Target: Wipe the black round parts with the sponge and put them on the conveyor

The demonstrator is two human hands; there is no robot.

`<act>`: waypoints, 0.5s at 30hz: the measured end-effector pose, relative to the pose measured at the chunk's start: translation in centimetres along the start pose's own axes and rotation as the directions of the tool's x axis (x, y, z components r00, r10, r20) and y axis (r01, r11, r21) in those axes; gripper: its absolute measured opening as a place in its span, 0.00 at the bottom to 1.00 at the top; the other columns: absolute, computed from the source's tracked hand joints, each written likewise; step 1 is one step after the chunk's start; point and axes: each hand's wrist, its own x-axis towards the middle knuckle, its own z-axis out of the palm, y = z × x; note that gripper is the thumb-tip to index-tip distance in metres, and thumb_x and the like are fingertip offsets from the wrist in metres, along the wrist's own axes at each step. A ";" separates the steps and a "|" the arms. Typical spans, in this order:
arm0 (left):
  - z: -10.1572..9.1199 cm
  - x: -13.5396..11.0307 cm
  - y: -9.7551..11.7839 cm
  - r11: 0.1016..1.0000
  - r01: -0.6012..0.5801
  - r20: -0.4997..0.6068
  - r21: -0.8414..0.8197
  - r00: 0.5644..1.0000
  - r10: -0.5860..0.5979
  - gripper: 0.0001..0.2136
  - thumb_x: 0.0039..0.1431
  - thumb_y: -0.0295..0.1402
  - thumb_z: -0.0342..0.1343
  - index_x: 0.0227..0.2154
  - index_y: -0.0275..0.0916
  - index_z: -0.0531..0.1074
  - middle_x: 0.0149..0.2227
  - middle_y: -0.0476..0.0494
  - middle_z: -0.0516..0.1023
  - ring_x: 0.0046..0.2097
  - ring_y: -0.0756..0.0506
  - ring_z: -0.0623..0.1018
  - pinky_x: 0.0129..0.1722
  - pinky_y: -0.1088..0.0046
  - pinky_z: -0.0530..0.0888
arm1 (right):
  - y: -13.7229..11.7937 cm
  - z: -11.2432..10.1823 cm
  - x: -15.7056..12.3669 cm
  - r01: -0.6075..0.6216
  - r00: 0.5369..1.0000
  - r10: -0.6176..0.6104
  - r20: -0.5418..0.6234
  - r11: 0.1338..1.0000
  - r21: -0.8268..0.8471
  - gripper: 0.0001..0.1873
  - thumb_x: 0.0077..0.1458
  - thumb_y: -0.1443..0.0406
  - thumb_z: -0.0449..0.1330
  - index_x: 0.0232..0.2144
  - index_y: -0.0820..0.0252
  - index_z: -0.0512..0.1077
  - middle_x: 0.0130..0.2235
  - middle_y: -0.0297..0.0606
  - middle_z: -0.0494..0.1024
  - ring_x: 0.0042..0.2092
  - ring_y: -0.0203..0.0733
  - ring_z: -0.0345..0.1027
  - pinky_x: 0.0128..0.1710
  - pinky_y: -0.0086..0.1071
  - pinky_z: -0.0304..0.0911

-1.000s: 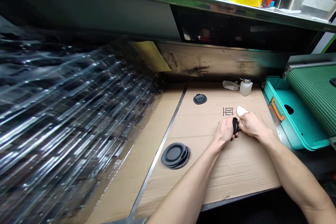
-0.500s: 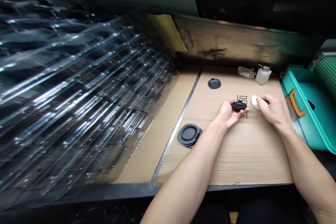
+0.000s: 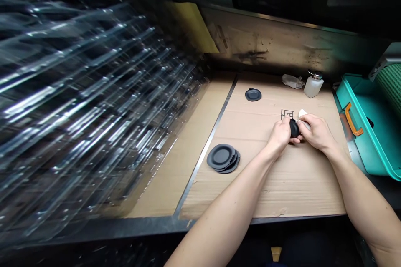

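Note:
My left hand [image 3: 281,134] is closed on a small black round cap [image 3: 293,128], held on edge between both hands above the cardboard sheet [image 3: 291,179]. My right hand [image 3: 315,133] is closed on a white pad [image 3: 302,114] and presses it against the cap. A stack of the same black caps [image 3: 223,158] lies on the cardboard to the left of my left forearm. One single black cap [image 3: 253,94] lies further back.
A tall stack of clear plastic trays [image 3: 81,104] fills the left side. A small white bottle [image 3: 313,84] and a crumpled bag [image 3: 292,81] stand at the back. A teal bin [image 3: 366,121] with an orange handle sits at the right, beside a green belt.
Half a second ago my hands were apart, the cap lying flat in my left fingers. Now they have come together and the pad is against the cap, which is turned on edge.

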 end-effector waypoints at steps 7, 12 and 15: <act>-0.5 0.3 -1.0 0.982 -0.096 0.072 0.162 0.994 0.085 0.25 0.70 0.47 0.41 0.28 0.34 0.72 0.19 0.41 0.76 0.19 0.48 0.75 0.20 0.76 0.72 | -0.1 -0.2 0.1 -0.003 0.999 0.006 0.032 0.996 -0.094 0.10 0.63 0.63 0.53 0.31 0.56 0.72 0.35 0.37 0.77 0.35 0.40 0.66 0.35 0.30 0.55; -0.9 0.5 -1.4 0.897 -0.242 0.126 0.369 0.970 0.209 0.26 0.70 0.47 0.38 0.25 0.37 0.72 0.19 0.44 0.76 0.21 0.47 0.77 0.24 0.75 0.72 | -0.2 -0.2 0.2 0.035 0.997 -0.021 0.071 0.980 -0.198 0.10 0.62 0.65 0.53 0.28 0.57 0.69 0.32 0.38 0.75 0.34 0.41 0.64 0.35 0.32 0.53; -0.8 0.0 -0.9 0.823 -0.304 0.151 0.480 0.953 0.264 0.26 0.71 0.44 0.36 0.23 0.39 0.70 0.19 0.45 0.76 0.21 0.47 0.77 0.29 0.73 0.74 | -0.2 -0.2 0.3 0.073 0.995 -0.054 0.085 0.968 -0.239 0.10 0.62 0.66 0.53 0.28 0.57 0.69 0.32 0.38 0.74 0.34 0.41 0.64 0.35 0.32 0.53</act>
